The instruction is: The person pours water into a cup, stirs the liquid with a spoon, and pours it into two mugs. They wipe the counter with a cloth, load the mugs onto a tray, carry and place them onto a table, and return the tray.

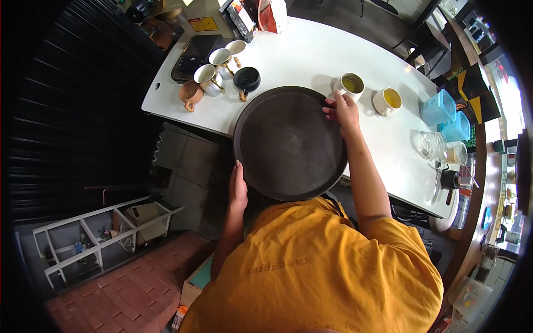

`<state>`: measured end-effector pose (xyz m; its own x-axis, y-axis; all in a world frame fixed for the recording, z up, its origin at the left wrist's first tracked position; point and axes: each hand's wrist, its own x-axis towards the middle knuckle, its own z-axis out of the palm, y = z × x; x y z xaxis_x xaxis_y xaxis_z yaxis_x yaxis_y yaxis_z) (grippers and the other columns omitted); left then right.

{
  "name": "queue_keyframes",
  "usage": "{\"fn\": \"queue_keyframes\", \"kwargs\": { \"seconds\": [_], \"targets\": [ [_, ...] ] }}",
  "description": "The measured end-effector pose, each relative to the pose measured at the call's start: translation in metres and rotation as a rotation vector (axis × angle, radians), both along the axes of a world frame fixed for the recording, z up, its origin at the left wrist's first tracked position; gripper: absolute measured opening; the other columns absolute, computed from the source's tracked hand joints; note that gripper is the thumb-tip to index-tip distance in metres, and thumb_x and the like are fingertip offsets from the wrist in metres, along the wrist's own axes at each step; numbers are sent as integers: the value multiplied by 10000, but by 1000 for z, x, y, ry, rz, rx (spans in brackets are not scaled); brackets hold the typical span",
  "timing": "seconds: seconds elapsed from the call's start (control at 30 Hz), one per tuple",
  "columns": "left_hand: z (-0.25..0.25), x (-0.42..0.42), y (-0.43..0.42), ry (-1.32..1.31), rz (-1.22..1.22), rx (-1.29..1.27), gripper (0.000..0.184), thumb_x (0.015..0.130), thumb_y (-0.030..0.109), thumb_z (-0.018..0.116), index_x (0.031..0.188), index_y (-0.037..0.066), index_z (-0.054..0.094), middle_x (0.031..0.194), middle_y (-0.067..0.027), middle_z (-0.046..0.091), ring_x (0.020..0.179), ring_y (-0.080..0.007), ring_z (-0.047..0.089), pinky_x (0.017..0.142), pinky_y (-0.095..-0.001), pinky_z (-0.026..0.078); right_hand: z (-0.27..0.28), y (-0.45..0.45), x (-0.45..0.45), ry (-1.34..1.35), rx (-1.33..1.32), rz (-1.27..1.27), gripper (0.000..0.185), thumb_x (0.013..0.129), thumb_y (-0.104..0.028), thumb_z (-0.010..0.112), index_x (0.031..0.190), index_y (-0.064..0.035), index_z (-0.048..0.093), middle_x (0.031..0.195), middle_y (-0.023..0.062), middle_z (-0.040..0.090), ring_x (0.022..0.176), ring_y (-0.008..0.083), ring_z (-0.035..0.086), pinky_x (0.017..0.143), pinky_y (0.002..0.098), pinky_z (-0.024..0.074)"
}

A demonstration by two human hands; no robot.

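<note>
A large round dark brown serving tray (291,144) lies in front of my body, its far part over the white counter and its near edge close to my shirt. My left hand (237,188) grips its left rim, thumb up along the edge. My right hand (345,114) is at the upper right of the tray, fingers closed at the near side of a white mug (351,85) of greenish-yellow liquid. The handle is hidden behind those fingers. Just right of it stands a second white mug (387,102) with yellow liquid.
On the counter (311,50) at left stand several white mugs (206,77), a tan cup (191,94) and a black cup (247,79). At right are blue containers (438,108), a glass jar (430,145) and a small black pot (449,178). Bags (271,15) stand at the back.
</note>
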<state>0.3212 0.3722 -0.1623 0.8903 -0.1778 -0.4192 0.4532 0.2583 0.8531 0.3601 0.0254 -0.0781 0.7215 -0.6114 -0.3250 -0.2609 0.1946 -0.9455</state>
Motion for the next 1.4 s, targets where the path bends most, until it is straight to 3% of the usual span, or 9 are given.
{"fn": "queue_keyframes", "kwargs": {
  "seconds": [0.03, 0.17, 0.23, 0.37, 0.43, 0.83, 1.03, 1.4],
  "targets": [
    [-4, 0, 4, 37, 41, -28, 458, 994, 392, 437, 1303, 53, 455, 1291, -74, 516, 1179, -177, 499, 973, -344, 413, -1, -2, 3, -43, 129, -49, 437, 955, -339, 534, 1183, 32, 509, 962, 133, 653, 747, 181, 670, 617, 290, 527],
    [5, -2, 13, 45, -58, 101, 418, 996, 379, 436, 1266, 65, 501, 1209, -57, 577, 1065, -153, 568, 872, -324, 469, -18, -12, 13, -197, 390, -171, 374, 983, -312, 490, 1133, 28, 526, 978, 129, 629, 843, 198, 663, 693, 300, 547],
    [11, -4, 11, 27, -53, 200, 380, 994, 358, 449, 1221, 70, 550, 1092, -37, 629, 946, -136, 606, 774, -301, 493, -26, -14, 15, -234, 365, -164, 365, 988, -299, 482, 1108, 42, 532, 965, 131, 629, 850, 201, 660, 714, 298, 545],
    [10, -1, 12, 5, -92, 255, 351, 988, 339, 471, 1179, 67, 583, 1031, -26, 640, 873, -127, 611, 721, -278, 492, -33, -18, 17, -305, 257, -205, 361, 998, -269, 467, 1022, 81, 555, 921, 137, 631, 829, 201, 655, 743, 300, 541],
    [17, -2, 7, -8, -28, 258, 333, 982, 340, 498, 1043, 49, 649, 754, 36, 595, 658, -61, 507, 604, -227, 405, -28, -22, 10, -283, 228, -157, 347, 998, -274, 473, 1013, 63, 556, 927, 127, 630, 840, 200, 654, 749, 300, 536],
    [24, 4, -2, -19, -83, 341, 336, 970, 332, 528, 866, 38, 651, 697, 16, 565, 621, -75, 483, 582, -234, 391, 6, 10, -28, -180, -58, 111, 367, 999, -292, 469, 928, 40, 609, 827, 104, 653, 685, 136, 637, 622, 260, 476],
    [28, 6, -13, -61, -104, 351, 333, 970, 329, 530, 863, 37, 648, 688, 21, 549, 623, -76, 468, 582, -238, 385, -10, 26, -26, -165, -24, 322, 349, 993, -289, 488, 919, 29, 610, 791, 75, 640, 658, 119, 615, 621, 255, 475],
    [23, 5, -18, -54, -61, 318, 342, 974, 344, 520, 884, 38, 645, 688, 23, 539, 624, -75, 469, 589, -240, 390, -27, 34, -18, -137, -79, 371, 319, 984, -270, 508, 931, 26, 615, 787, 71, 647, 658, 114, 616, 636, 252, 487]
  ]
}}
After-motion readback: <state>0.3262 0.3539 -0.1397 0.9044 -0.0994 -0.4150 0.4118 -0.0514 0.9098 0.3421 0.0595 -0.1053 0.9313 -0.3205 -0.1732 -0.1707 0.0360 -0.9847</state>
